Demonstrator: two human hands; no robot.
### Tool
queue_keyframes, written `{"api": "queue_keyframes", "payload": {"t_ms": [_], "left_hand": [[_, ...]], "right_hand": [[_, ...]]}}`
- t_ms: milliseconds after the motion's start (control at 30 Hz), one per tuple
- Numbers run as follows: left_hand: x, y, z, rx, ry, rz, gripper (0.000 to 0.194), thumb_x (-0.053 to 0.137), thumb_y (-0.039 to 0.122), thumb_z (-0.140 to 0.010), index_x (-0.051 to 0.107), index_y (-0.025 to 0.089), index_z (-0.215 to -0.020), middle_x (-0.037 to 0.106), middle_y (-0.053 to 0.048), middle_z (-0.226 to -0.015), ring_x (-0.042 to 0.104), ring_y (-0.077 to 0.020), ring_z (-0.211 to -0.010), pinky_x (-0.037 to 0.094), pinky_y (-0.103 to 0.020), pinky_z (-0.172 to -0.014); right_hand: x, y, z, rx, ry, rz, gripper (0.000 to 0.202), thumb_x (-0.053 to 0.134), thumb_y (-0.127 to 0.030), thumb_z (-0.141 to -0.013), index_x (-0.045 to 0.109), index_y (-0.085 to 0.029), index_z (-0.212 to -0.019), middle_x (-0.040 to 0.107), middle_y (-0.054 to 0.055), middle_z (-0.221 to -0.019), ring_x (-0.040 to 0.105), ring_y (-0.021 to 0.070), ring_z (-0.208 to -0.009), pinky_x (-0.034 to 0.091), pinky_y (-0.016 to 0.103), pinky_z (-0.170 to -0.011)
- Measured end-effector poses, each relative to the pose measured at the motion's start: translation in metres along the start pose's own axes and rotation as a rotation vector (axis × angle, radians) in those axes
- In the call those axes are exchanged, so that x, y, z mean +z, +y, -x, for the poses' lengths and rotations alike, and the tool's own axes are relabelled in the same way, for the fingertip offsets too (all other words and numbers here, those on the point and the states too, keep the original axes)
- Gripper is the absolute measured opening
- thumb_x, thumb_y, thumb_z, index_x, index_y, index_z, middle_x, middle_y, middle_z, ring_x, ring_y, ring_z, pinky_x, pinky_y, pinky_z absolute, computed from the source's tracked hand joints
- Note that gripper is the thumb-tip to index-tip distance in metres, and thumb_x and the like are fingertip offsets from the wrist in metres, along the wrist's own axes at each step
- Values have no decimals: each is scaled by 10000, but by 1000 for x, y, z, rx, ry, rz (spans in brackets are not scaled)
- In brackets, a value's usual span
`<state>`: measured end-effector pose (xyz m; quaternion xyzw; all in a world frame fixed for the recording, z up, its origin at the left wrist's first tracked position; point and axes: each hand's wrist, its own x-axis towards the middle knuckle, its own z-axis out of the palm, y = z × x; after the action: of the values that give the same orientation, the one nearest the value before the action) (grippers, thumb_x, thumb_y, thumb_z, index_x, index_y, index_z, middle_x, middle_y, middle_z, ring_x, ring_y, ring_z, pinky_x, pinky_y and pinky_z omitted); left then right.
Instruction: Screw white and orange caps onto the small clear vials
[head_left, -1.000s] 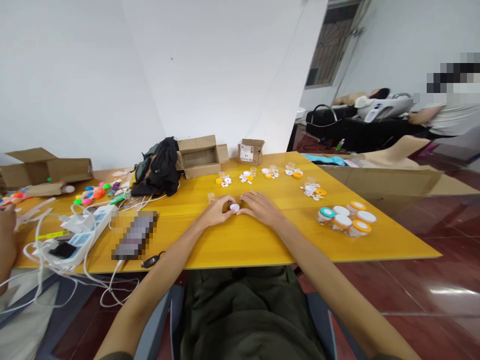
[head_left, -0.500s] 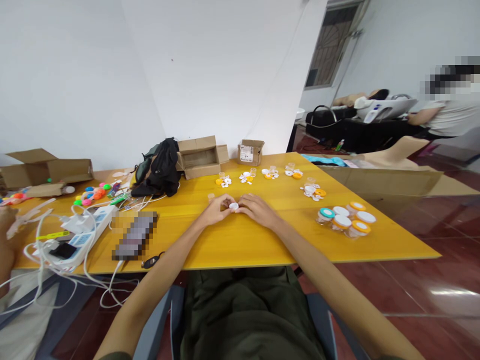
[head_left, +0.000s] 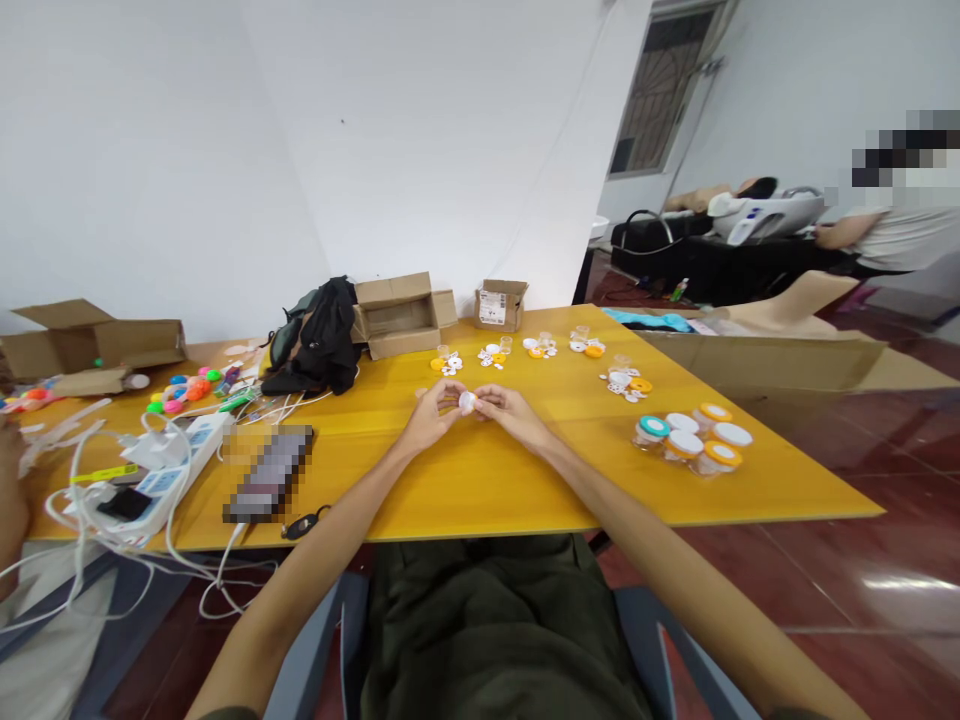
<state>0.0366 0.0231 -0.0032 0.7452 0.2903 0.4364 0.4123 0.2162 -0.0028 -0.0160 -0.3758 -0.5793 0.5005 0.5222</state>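
A small round white lid (head_left: 467, 403) is pinched between the fingertips of both hands, just above the table. My left hand (head_left: 433, 417) grips it from the left, and my right hand (head_left: 513, 416) from the right. Its underside and exact shape are too small to make out. Beyond my hands lie small groups of parts: white discs and pieces with an orange ring (head_left: 438, 365) and a clear cup (head_left: 505, 345). At the right stand several closed clear jars with white, orange and teal lids (head_left: 654, 427).
On the left lie a power strip (head_left: 176, 475) with tangled white cables, a phone (head_left: 271, 472) and a key fob (head_left: 301, 526). Toward the wall are a black bag (head_left: 322, 340) and open cardboard boxes (head_left: 401, 315). Another person's arm (head_left: 11, 500) shows at far left.
Both hands have risen slightly away from me with the white lid, which has tilted between the fingers. The clear cup by my left hand is now mostly hidden.
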Motion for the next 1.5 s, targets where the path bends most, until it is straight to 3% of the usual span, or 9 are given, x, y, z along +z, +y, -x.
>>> {"api": "queue_keyframes", "payload": {"t_ms": [233,600,967,1200,1500], "left_hand": [[-2,7,-1,160,9,-214,187,701,274,-804,694,211,-981,719,-52,-1017,657,-188,-972,529,-337,-887],[-1,10,3,197,-6,-258,208,688,274,-823,712,220,-1023,709,-60,-1016,639,-191,-957,511,-349,-891],[0,11,2,179,41,-260,163,688,294,-824,709,203,-958,696,-42,-916,641,-172,-848,522,-321,-831],[1,12,4,225,37,-307,189,694,288,-828,706,218,-1003,674,-45,-913,627,-181,-858,512,-335,-844],[1,12,7,296,-5,-336,217,664,288,-852,688,245,-1063,655,-51,-979,607,-199,-923,488,-358,-887]], "right_hand": [[1,-6,3,31,-49,-26,469,743,-628,-674,711,-190,-840,700,28,-796,621,143,-712,533,297,-735],[0,-10,4,93,-96,-36,495,714,-665,-678,661,-178,-750,665,24,-713,615,132,-642,533,283,-669],[4,-9,5,-35,-9,-25,443,783,-555,-653,634,-216,-897,693,28,-893,637,178,-861,530,310,-764],[3,-10,4,73,-55,-58,511,725,-682,-638,647,-191,-757,651,14,-730,595,132,-637,522,287,-671],[4,-11,4,130,-78,-60,541,678,-720,-669,635,-184,-729,620,16,-631,572,132,-561,492,267,-556]]}}
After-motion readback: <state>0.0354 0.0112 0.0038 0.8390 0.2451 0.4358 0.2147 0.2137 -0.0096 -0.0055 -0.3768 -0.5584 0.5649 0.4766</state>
